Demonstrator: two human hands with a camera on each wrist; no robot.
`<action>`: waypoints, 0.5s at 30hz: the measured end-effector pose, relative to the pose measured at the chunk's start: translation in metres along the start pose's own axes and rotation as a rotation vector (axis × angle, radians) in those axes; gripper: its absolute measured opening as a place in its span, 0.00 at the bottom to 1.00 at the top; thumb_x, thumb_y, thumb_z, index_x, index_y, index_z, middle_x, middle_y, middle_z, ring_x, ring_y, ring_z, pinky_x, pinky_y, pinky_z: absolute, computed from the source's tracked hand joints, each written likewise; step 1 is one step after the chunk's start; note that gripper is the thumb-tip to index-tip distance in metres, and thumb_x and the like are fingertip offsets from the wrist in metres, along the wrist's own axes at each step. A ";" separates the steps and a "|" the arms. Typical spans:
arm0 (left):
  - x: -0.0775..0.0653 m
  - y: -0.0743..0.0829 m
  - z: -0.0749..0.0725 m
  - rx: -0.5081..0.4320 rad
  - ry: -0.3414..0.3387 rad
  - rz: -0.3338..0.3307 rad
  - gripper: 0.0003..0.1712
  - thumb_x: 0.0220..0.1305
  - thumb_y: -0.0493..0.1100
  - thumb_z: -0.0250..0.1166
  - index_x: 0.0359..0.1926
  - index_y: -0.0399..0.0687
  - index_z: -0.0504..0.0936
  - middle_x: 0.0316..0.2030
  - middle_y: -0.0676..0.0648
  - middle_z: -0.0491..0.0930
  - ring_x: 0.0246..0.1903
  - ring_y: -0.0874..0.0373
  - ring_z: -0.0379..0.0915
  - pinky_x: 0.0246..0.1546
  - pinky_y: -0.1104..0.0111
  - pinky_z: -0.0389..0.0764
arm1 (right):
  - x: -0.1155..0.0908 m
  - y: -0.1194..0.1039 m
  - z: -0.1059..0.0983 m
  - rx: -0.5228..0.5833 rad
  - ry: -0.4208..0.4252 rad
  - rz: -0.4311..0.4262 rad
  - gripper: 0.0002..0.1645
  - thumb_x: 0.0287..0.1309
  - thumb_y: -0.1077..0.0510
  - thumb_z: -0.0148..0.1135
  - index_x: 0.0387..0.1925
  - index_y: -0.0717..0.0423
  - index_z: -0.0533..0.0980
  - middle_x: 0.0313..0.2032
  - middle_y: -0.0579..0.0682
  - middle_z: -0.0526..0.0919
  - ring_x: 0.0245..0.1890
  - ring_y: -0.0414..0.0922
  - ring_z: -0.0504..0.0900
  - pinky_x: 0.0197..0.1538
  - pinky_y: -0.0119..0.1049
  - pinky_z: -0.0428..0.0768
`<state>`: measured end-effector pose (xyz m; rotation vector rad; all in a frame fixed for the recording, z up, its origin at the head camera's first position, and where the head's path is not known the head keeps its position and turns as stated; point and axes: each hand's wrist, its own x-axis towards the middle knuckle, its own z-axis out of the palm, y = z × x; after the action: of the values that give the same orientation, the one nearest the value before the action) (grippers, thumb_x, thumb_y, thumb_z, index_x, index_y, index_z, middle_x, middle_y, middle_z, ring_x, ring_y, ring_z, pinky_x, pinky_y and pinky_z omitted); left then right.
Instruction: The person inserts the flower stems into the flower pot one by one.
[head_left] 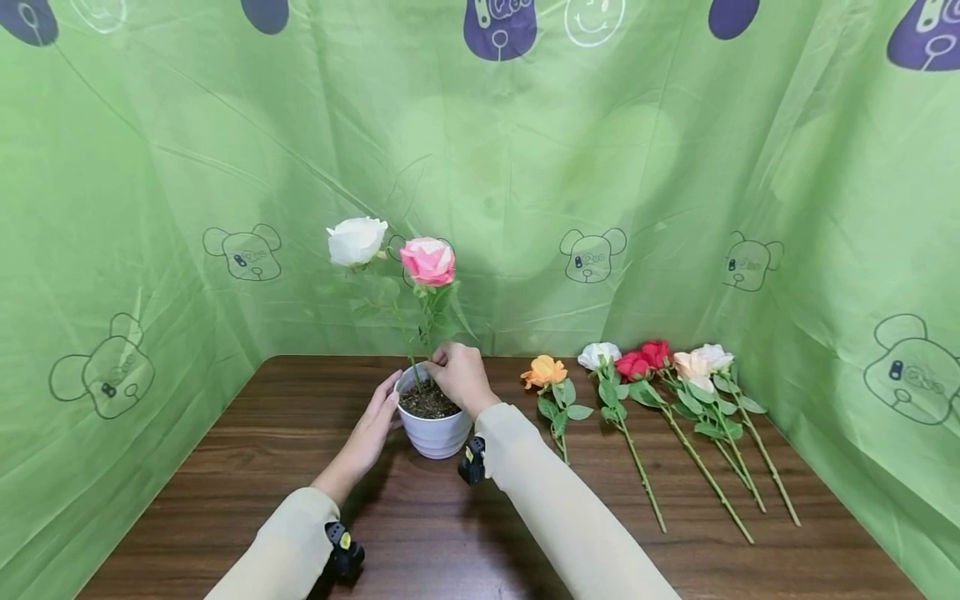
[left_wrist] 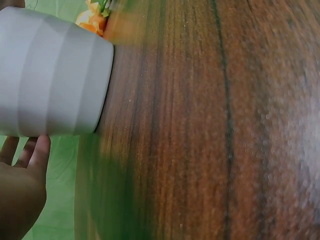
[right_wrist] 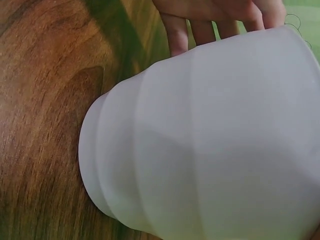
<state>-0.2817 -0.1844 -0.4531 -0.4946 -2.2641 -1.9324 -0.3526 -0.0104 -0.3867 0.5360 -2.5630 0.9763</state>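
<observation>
A white ribbed pot (head_left: pixel 437 437) filled with dark soil (head_left: pixel 426 403) stands on the table. Fingers extended, my left hand (head_left: pixel 372 432) touches the pot's left side; the left wrist view shows its fingertips (left_wrist: pixel 41 147) right at the wall. Over the soil, my right hand (head_left: pixel 463 377) pinches the stem of a pink rose (head_left: pixel 428 262) low down, its bloom rising upright above the knuckles. The hand hides part of that stem. Left of it, a white rose (head_left: pixel 357 242) stands in the pot, leaning left. The pot (right_wrist: pixel 165 145) fills most of the right wrist view.
On the right of the wooden table (head_left: pixel 262 433) lie an orange rose (head_left: pixel 545 372), a white rose (head_left: pixel 598 356), red blooms (head_left: pixel 643 360) and pale pink and white roses (head_left: pixel 693 367), stems toward me. Green cloth (head_left: pixel 510 183) hangs behind and at both sides.
</observation>
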 end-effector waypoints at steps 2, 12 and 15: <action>0.000 0.000 0.000 -0.001 0.000 -0.002 0.29 0.83 0.47 0.38 0.78 0.44 0.50 0.75 0.32 0.49 0.70 0.34 0.53 0.63 0.39 0.65 | 0.000 -0.001 0.000 -0.003 -0.007 0.011 0.11 0.59 0.52 0.73 0.26 0.50 0.80 0.24 0.41 0.82 0.26 0.38 0.78 0.31 0.32 0.78; 0.000 0.002 0.001 0.002 0.004 -0.007 0.30 0.83 0.48 0.37 0.78 0.43 0.49 0.75 0.32 0.49 0.71 0.35 0.51 0.63 0.38 0.64 | 0.002 0.000 -0.003 0.000 -0.026 -0.002 0.06 0.58 0.57 0.72 0.27 0.52 0.83 0.26 0.43 0.85 0.31 0.41 0.82 0.36 0.32 0.79; 0.000 0.002 0.001 0.005 0.003 -0.009 0.30 0.83 0.48 0.37 0.78 0.42 0.49 0.75 0.31 0.49 0.70 0.35 0.52 0.63 0.38 0.65 | 0.001 0.001 -0.003 -0.019 -0.032 -0.006 0.06 0.57 0.57 0.72 0.28 0.52 0.82 0.26 0.42 0.85 0.31 0.41 0.82 0.37 0.32 0.79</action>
<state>-0.2808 -0.1829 -0.4512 -0.4819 -2.2726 -1.9300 -0.3534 -0.0080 -0.3842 0.5579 -2.5949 0.9485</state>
